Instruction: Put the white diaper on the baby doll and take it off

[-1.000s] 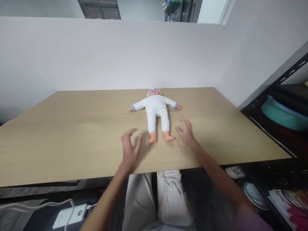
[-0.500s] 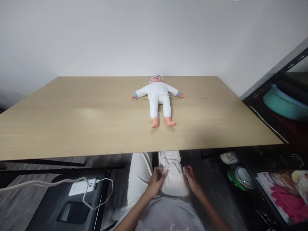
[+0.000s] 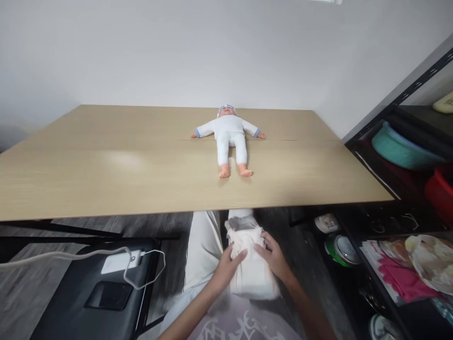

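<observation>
On my lap, below the table's front edge, lies a white diaper with ruffled edges and an opening at its far end. My left hand grips its left side, the thumb laid across the top. Over the right edge my right hand is curled, its thumb pressing on the diaper's upper face. The undersides of both grips are hidden. A baby doll in white clothes with blue cuffs and a printed cap lies on its back on the table, arms spread, feet toward me, out of contact with my hands.
To the left stands a black padded seat with a white power bank, its cable and a dark phone. At the right, a black shelf holds a teal basin, a red container, jars and pink cloth.
Both hands have moved closer together over the diaper, the right thumb now on top of it. The diaper's far end has come up and its opening shows. My view has shifted a little.
</observation>
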`<action>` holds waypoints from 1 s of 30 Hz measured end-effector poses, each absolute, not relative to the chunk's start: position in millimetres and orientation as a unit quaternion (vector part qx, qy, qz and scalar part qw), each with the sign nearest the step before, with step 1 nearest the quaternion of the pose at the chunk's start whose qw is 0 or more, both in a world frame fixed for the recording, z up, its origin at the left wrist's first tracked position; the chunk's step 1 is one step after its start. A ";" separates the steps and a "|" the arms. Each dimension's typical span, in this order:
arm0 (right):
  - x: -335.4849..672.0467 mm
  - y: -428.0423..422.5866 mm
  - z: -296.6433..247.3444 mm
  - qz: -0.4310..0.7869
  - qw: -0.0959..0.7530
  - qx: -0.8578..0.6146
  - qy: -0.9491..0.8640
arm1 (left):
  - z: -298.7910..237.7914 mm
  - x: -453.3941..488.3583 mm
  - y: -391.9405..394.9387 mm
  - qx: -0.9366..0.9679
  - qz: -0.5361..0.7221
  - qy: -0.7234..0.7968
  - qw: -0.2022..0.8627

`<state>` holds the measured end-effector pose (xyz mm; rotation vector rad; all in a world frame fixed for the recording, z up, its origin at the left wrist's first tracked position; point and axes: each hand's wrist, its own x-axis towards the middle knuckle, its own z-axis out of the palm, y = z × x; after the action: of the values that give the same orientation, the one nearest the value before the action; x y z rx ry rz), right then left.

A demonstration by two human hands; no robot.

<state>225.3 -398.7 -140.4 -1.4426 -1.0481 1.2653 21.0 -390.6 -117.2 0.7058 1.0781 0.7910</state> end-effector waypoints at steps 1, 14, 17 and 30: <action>224.5 -410.3 -126.4 0.502 0.471 -0.571 -0.446 | -101.4 15.6 -403.0 0.344 0.364 0.490 0.713; 183.9 -371.0 -45.3 0.470 0.545 -0.566 -0.402 | -63.0 7.1 -362.4 0.314 0.422 0.459 0.716; 179.4 -352.7 -54.3 0.490 0.535 -0.582 -0.368 | -66.3 10.3 -344.9 0.281 0.424 0.458 0.729; 189.4 -321.9 -70.0 0.127 0.483 -0.669 -0.550 | -90.0 3.4 -325.3 0.238 0.375 0.479 0.757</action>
<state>189.4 -321.9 -70.0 -1.6309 -1.3410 0.3092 3.4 -325.3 -90.0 0.5198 1.0446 0.8163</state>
